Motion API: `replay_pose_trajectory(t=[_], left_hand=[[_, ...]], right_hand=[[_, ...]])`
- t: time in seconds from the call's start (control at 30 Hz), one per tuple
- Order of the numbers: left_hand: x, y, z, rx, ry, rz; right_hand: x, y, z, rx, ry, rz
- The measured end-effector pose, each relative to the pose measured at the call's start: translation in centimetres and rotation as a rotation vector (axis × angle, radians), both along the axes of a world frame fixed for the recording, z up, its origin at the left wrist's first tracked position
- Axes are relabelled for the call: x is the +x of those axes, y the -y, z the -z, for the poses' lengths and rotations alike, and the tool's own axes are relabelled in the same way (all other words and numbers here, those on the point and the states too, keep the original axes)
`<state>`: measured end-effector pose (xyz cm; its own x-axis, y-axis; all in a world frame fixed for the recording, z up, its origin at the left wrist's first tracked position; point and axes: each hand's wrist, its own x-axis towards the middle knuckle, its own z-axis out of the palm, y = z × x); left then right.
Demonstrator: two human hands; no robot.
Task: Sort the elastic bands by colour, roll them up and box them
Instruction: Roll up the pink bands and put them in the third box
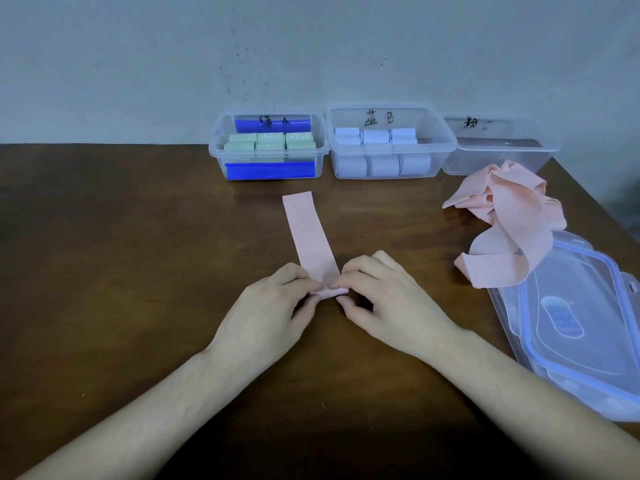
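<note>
A pink elastic band lies flat on the brown table, stretching away from me. Its near end is folded into a small roll. My left hand and my right hand each pinch that rolled end between thumb and fingers. A heap of loose pink bands lies at the right. At the back stand three clear boxes: the left box holds green rolls, the middle box holds pale blue rolls, and I see no rolls in the right box.
Clear lids with blue rims are stacked at the right, one pink band draped over their far corner. A blue-clipped lid stands against the green box. The wall rises behind the boxes. The table's right edge slants near the lids.
</note>
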<state>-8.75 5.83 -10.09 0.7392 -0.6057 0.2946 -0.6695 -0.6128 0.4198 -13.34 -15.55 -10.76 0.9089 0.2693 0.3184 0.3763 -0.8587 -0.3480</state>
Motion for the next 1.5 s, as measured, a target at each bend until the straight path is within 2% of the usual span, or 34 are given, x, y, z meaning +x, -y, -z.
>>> replay_pose_trajectory(t=[0.83,1.03,1.27,1.5], left_hand=[[3.0,0.6,0.5,0.01,0.135,0.015],[3.6,0.6,0.4,0.031,0.097,-0.001],[4.5,0.7,0.3,-0.057,0.03,-0.044],[2.1,-0.9,-0.3,-0.021,-0.029,0.038]], right_hand=[[3.2,-0.4,0.5,-0.05,-0.009,0.071],[3.6,-0.3,0.5,-0.011,-0.008,0.069],[4.9,-0.4,0.5,0.023,0.017,0.066],[1.7,-0.6,-1.0,-0.04,-0.076,-0.021]])
